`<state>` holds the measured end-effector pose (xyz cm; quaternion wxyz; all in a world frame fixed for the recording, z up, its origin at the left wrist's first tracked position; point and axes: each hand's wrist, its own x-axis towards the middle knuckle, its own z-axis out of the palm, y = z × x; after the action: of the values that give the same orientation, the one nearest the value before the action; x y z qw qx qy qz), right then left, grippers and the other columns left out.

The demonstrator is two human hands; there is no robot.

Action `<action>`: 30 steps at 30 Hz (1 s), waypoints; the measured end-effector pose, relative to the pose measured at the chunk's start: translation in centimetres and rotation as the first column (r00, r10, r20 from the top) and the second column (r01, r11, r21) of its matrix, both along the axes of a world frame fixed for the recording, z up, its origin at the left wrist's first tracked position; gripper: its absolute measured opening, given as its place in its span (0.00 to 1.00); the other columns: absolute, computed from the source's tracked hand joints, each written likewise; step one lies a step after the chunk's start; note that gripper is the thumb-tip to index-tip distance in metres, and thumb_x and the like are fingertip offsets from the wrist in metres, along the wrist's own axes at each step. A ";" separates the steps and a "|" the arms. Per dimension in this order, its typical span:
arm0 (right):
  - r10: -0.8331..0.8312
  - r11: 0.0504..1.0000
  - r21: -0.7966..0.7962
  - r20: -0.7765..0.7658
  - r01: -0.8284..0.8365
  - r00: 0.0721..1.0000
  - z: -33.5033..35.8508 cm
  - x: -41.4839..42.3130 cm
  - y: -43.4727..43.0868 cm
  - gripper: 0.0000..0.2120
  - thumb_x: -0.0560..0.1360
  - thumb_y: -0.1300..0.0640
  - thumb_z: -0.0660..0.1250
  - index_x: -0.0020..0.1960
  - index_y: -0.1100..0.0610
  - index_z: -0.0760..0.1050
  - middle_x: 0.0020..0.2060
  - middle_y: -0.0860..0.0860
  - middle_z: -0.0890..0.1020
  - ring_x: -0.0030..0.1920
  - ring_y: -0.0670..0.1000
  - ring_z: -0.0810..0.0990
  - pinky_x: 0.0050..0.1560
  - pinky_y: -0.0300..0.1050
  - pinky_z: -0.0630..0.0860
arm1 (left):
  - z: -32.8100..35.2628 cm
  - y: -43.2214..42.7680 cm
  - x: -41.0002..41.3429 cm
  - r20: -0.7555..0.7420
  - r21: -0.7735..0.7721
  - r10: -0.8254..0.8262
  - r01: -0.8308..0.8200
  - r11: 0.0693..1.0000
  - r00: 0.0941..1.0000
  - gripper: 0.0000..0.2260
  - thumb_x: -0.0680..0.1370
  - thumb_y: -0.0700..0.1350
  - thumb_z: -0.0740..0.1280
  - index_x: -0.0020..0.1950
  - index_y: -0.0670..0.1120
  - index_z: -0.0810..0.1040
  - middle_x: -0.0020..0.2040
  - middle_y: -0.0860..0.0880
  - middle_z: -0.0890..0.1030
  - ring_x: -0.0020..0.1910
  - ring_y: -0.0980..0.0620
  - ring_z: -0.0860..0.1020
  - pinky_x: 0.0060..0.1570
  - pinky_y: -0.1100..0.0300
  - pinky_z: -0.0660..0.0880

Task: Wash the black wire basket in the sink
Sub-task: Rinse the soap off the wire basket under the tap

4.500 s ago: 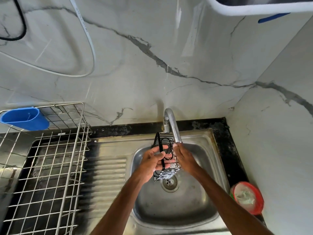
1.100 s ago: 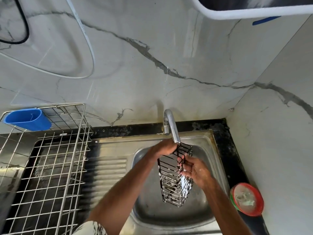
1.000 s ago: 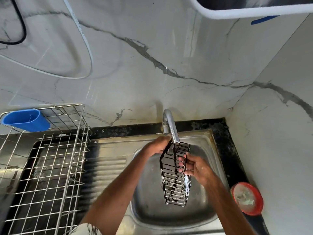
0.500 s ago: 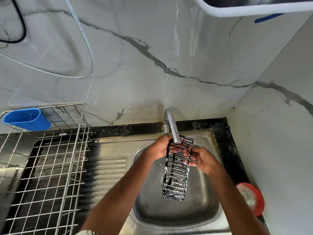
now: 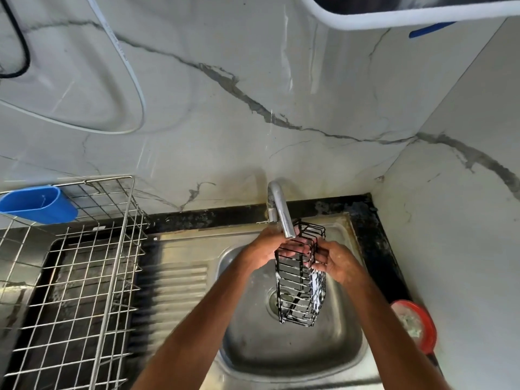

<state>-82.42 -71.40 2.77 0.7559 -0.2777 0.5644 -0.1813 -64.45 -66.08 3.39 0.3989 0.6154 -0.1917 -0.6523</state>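
Basket [image 5: 299,291] top partly behind tap [image 5: 281,212]

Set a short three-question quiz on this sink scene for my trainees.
1. True or false: the black wire basket lies untouched on the sink floor.
2. What holds the basket? A) left only B) right only C) both hands
3. Fill in: the basket's upper end is just below the ___.
Key: 1 false, it is held upright over the sink; 2 C, left hand and right hand; 3 tap.

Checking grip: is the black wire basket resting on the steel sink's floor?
No, the left hand and right hand hold the black wire basket up beneath the chrome tap.
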 end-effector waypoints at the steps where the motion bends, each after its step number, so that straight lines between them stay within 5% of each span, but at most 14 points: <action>1: 0.024 1.000 -0.018 -0.006 -0.024 1.000 0.0 0.0 0.0 0.08 0.81 0.60 0.64 0.49 0.64 0.79 0.40 0.59 0.86 0.38 0.55 0.86 0.47 0.59 0.82 | 0.0 0.5 0.3 -0.036 0.004 0.002 -0.001 1.000 0.999 0.14 0.82 0.44 0.69 0.62 0.35 0.82 0.50 0.40 0.88 0.44 0.49 0.87 0.38 0.62 0.81; 3: 0.072 0.995 -0.071 -0.012 -0.072 0.997 0.1 0.5 0.0 0.10 0.80 0.57 0.67 0.51 0.64 0.80 0.42 0.60 0.86 0.40 0.56 0.87 0.51 0.61 0.80 | 0.2 1.5 1.1 -0.092 0.023 0.042 -0.040 0.999 0.995 0.14 0.82 0.43 0.69 0.63 0.35 0.81 0.53 0.40 0.87 0.47 0.49 0.87 0.43 0.61 0.81; 8: 0.104 0.958 -0.255 -0.112 -0.129 0.988 0.6 1.5 0.5 0.16 0.79 0.53 0.70 0.53 0.67 0.81 0.45 0.62 0.86 0.44 0.60 0.86 0.44 0.56 0.83 | 0.4 3.3 1.1 -0.163 0.095 0.208 -0.194 0.976 0.964 0.13 0.86 0.42 0.61 0.61 0.35 0.80 0.54 0.38 0.86 0.52 0.42 0.86 0.55 0.54 0.82; 13: 0.167 0.874 -0.401 -0.284 -0.276 0.944 -0.2 1.9 1.5 0.26 0.68 0.33 0.71 0.44 0.56 0.84 0.30 0.52 0.80 0.33 0.52 0.77 0.42 0.55 0.77 | 0.1 4.9 -0.6 -0.142 0.012 0.322 -0.324 0.946 0.936 0.13 0.87 0.42 0.60 0.57 0.35 0.81 0.52 0.37 0.87 0.53 0.40 0.86 0.64 0.47 0.78; 15: 0.204 0.809 -0.464 -0.354 -0.360 0.913 0.6 2.3 2.6 0.18 0.73 0.35 0.69 0.48 0.49 0.85 0.30 0.45 0.81 0.31 0.48 0.77 0.40 0.48 0.76 | 0.1 5.3 -1.1 -0.176 0.002 0.411 -0.417 0.909 0.895 0.12 0.86 0.41 0.60 0.57 0.35 0.81 0.52 0.38 0.87 0.53 0.40 0.86 0.65 0.47 0.77; 19: 0.135 0.839 -0.477 -0.287 -0.264 0.948 0.2 2.3 3.8 0.13 0.79 0.48 0.70 0.56 0.56 0.84 0.32 0.42 0.79 0.33 0.40 0.76 0.36 0.34 0.72 | 0.5 6.3 -2.8 -0.252 0.086 0.573 -0.571 0.816 0.780 0.11 0.86 0.39 0.60 0.61 0.36 0.80 0.55 0.38 0.86 0.55 0.42 0.86 0.54 0.53 0.81; 22: 0.141 0.891 -0.400 -0.211 -0.217 0.967 0.5 2.6 3.6 0.16 0.77 0.50 0.71 0.59 0.59 0.83 0.43 0.51 0.86 0.43 0.45 0.84 0.43 0.39 0.82 | 0.1 7.0 -3.4 -0.284 0.126 0.648 -0.642 0.756 0.707 0.10 0.86 0.39 0.60 0.62 0.36 0.78 0.53 0.38 0.86 0.54 0.42 0.86 0.60 0.50 0.78; 26: 0.098 0.942 -0.307 -0.145 -0.139 0.985 -0.1 2.3 3.0 0.16 0.78 0.52 0.71 0.60 0.63 0.81 0.57 0.63 0.83 0.57 0.61 0.83 0.48 0.49 0.83 | 0.1 7.7 -3.5 -0.300 0.131 0.672 -0.669 0.732 0.677 0.09 0.86 0.38 0.60 0.61 0.36 0.77 0.55 0.36 0.86 0.56 0.40 0.85 0.68 0.46 0.75; 28: 0.108 0.927 -0.341 -0.159 -0.157 0.981 0.1 2.3 3.2 0.14 0.79 0.53 0.69 0.58 0.63 0.81 0.50 0.64 0.85 0.53 0.63 0.84 0.48 0.48 0.83 | 0.3 7.9 -3.5 -0.296 0.124 0.675 -0.674 0.729 0.676 0.08 0.85 0.38 0.60 0.60 0.36 0.78 0.55 0.36 0.86 0.56 0.40 0.85 0.68 0.46 0.75; 30: 0.130 0.891 -0.407 -0.193 -0.200 0.972 0.3 2.8 3.8 0.12 0.80 0.52 0.68 0.55 0.60 0.82 0.33 0.51 0.85 0.40 0.56 0.83 0.49 0.47 0.82 | 0.3 8.0 -3.3 -0.282 0.113 0.685 -0.685 0.719 0.672 0.08 0.85 0.38 0.61 0.59 0.37 0.78 0.55 0.37 0.86 0.56 0.40 0.85 0.69 0.45 0.74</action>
<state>-79.59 -67.65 3.11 0.6422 -0.4961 0.5447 -0.2115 -67.78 -58.11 3.71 0.6393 0.5338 0.1156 -0.5413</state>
